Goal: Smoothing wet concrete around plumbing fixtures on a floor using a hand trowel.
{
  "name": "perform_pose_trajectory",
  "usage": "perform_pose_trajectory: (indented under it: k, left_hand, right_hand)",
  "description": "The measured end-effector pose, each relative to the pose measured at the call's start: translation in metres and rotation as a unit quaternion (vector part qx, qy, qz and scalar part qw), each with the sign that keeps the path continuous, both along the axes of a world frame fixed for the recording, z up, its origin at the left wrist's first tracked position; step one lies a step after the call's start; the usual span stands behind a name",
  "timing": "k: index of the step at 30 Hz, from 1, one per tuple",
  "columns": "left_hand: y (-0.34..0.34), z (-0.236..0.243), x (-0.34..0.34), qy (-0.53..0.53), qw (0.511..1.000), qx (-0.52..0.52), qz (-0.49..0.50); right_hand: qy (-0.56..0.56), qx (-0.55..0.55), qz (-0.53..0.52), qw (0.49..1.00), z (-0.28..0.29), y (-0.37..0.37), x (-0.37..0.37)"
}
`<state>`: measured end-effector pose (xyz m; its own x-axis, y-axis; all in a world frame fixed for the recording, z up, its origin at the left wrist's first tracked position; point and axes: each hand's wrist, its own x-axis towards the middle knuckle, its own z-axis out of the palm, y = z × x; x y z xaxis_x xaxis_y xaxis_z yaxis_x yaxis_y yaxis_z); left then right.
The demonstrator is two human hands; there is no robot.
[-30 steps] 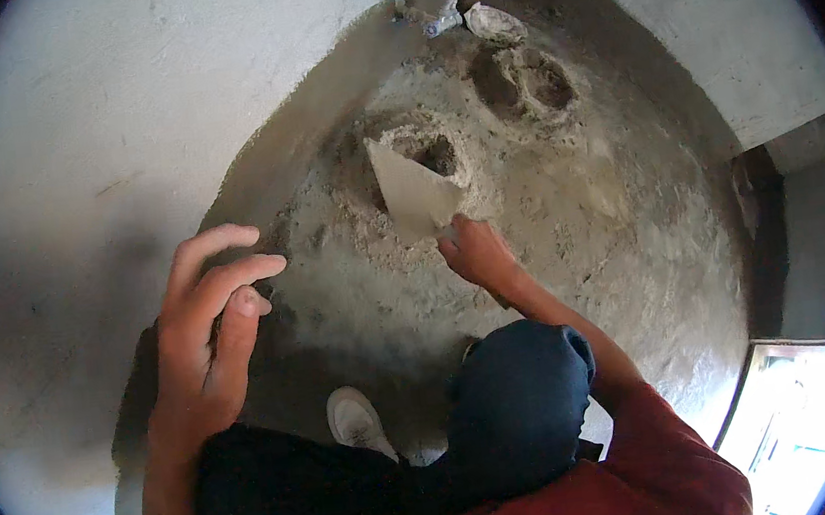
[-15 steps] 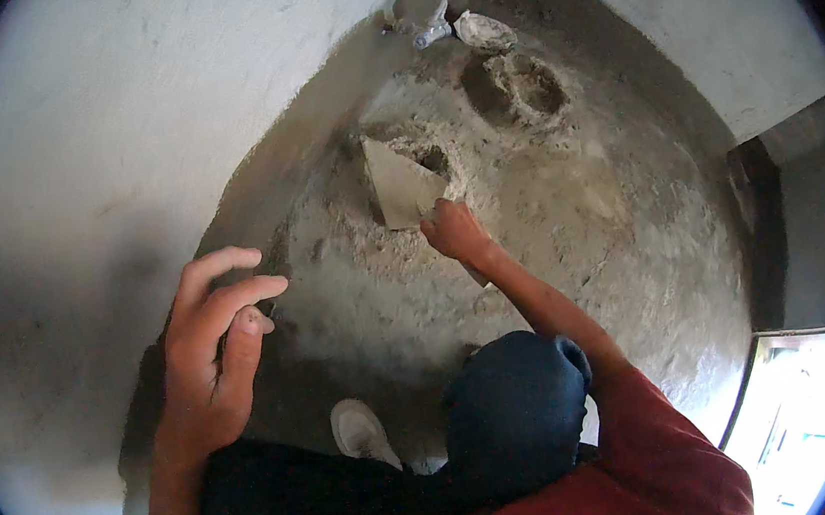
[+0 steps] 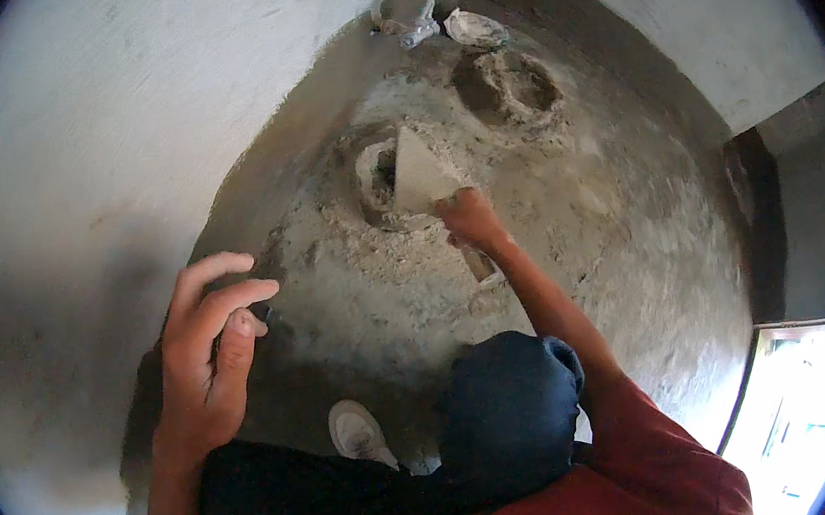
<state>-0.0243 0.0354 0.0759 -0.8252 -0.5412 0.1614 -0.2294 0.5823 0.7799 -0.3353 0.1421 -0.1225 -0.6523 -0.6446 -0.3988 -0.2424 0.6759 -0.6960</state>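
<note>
Strong daylight is pouring through an opening at the lower right, glaring so white that most detail there is washing out, and a pale sheen is showing on the nearby floor. Elsewhere the light is staying dim and greyish; a soft shadow is darkening the left wall near the left hand, and the dark trousers are losing detail. The fisheye lens is bowing straight edges and darkening to black at the corners, while the trowel is looking slightly soft.
</note>
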Motion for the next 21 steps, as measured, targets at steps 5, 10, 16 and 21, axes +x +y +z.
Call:
perform_pose_trajectory:
  k: [5,10,16,21]
  left_hand:
    - [0.001,-0.002,-0.005,0.014,1.000,-0.005,0.001]
    - [0.001,-0.005,-0.002,0.019,1.000,-0.009,0.012]
    - [0.003,-0.004,-0.007,0.018,1.000,0.010,0.007]
    - [0.000,-0.004,-0.003,0.004,1.000,0.010,0.024]
  right_hand:
    - [0.152,-0.013,0.066,0.986,-0.044,-0.022,0.010]
    - [0.216,0.035,0.150,0.964,-0.050,-0.023,0.018]
    - [0.224,0.053,0.084,0.970,-0.032,0.015,-0.037]
    - [0.155,0.031,0.073,0.985,-0.013,0.050,-0.086]
